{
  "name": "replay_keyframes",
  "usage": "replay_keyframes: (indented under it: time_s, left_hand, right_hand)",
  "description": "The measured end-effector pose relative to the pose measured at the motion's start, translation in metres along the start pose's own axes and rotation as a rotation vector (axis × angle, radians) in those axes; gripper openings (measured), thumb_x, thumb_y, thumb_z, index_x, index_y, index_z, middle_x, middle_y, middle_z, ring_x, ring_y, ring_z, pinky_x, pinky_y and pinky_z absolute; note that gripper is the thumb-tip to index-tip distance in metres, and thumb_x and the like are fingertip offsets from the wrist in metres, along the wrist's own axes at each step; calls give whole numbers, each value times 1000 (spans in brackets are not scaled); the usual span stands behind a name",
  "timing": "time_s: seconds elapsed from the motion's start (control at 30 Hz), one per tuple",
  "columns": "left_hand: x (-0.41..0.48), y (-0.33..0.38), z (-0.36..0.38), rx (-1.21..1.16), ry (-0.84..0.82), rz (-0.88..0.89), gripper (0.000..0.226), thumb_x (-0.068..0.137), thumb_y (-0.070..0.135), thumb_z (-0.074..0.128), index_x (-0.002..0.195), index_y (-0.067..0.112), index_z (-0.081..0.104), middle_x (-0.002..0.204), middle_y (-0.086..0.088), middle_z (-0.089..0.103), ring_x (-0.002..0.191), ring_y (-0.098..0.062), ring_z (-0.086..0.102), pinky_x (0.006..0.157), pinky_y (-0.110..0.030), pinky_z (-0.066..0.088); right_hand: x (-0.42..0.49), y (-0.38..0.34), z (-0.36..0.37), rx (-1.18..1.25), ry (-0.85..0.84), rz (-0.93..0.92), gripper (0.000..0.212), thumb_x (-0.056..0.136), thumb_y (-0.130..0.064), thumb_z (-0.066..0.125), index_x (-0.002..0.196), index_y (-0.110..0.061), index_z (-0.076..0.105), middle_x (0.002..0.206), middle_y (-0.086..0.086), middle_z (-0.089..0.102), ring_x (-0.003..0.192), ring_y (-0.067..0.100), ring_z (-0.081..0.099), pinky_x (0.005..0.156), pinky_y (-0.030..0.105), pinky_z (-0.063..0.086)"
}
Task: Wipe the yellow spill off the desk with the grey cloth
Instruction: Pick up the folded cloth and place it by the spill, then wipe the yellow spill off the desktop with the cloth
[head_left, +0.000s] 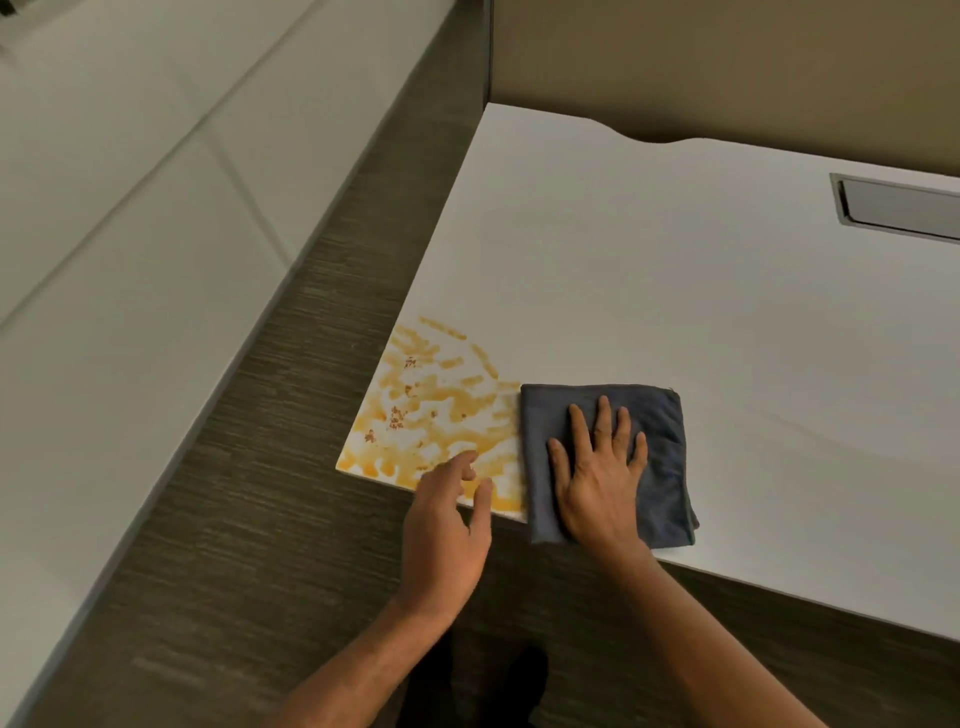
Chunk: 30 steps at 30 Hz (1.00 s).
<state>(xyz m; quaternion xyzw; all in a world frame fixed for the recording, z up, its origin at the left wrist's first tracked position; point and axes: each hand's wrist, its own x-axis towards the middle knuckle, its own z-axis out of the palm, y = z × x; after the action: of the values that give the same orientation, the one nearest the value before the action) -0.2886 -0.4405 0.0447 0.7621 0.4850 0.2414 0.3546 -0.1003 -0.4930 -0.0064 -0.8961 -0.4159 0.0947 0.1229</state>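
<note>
A smeared yellow spill (436, 415) with small brown flecks covers the near left corner of the white desk (675, 291). Directly to its right lies the folded grey cloth (654, 415), its left edge touching the spill. My right hand (597, 478) lies flat on the cloth with fingers spread, pressing it down. My left hand (447, 525) hovers at the desk's front edge over the spill's near part, fingers loosely apart and holding nothing.
A metal cable hatch (898, 205) is set into the desk at the far right. Dark carpet (249, 519) runs to the left and in front of the desk. A beige partition (727, 62) stands behind it, and white panels (130, 182) lie at the left.
</note>
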Motion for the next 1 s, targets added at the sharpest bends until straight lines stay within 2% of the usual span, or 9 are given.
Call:
replay_keyframes:
  time_s: [0.1, 0.17, 0.27, 0.4, 0.6, 0.77, 0.87, 1.0]
  left_hand:
    - [14, -39, -18, 70, 190, 110, 39, 102, 33, 57, 137, 16, 60, 134, 2, 61, 129, -16, 54, 109, -39, 49]
    - [19, -64, -33, 131, 253, 54, 50, 102, 35, 53, 147, 14, 50, 154, -6, 50, 148, -25, 39, 122, -48, 33]
    - [17, -100, -51, 257, 255, -55, 69, 103, 48, 42, 161, 15, 26, 172, -7, 19, 161, -21, 6, 129, -47, 3]
    - [11, -134, -59, 407, 161, -59, 89, 100, 72, 21, 165, 13, 5, 173, -7, 1, 161, -20, -9, 129, -36, -13]
    - [8, -135, -53, 583, 63, 9, 92, 100, 72, 15, 165, 8, 1, 173, -13, -7, 161, -29, -10, 129, -42, -13]
    - [7, -131, -46, 643, 38, 3, 90, 101, 71, 13, 164, 8, -1, 173, -14, -11, 160, -30, -12, 129, -46, -11]
    - [5, -133, -48, 639, 21, -35, 92, 100, 73, 10, 164, 8, 0, 173, -14, -10, 160, -27, -13, 129, -43, -14]
    - [2, -141, -55, 643, 18, -35, 92, 100, 73, 10, 164, 7, 3, 173, -14, -5, 161, -26, -12, 129, -41, -13]
  right_hand:
    - [-2, 0, 0, 0, 11, 37, 67, 102, -62, 18, 159, -27, 21, 170, 10, -1, 156, 31, -8, 124, 54, -5]
    - [-3, -1, 0, -12, 2, 54, 71, 100, -66, 18, 159, -26, 21, 169, 13, 0, 155, 34, -6, 124, 56, -4]
    - [-4, -4, 0, -44, -25, 21, 76, 98, -71, 16, 159, -26, 21, 169, 14, 3, 155, 37, -3, 124, 58, -4]
    - [-6, -5, 0, -67, -47, -20, 78, 97, -73, 13, 160, -27, 19, 169, 13, 1, 155, 37, -5, 123, 60, -2]
    - [-13, 2, -5, -89, -72, -117, 78, 96, -76, 16, 160, -31, 17, 170, 8, -1, 156, 33, -6, 124, 58, -1]
    - [-32, 4, -10, -42, -130, -73, 91, 88, -87, 16, 160, -33, 3, 169, 10, -13, 154, 32, -17, 123, 60, -7]
    - [-36, 11, -20, -25, -262, -183, 103, 80, -94, 17, 159, -35, -12, 165, 6, -28, 150, 27, -30, 120, 59, -16]
    - [-40, 35, -30, -177, -378, -377, 126, 67, -103, 27, 157, -28, -21, 161, 8, -37, 148, 28, -36, 121, 62, -12]
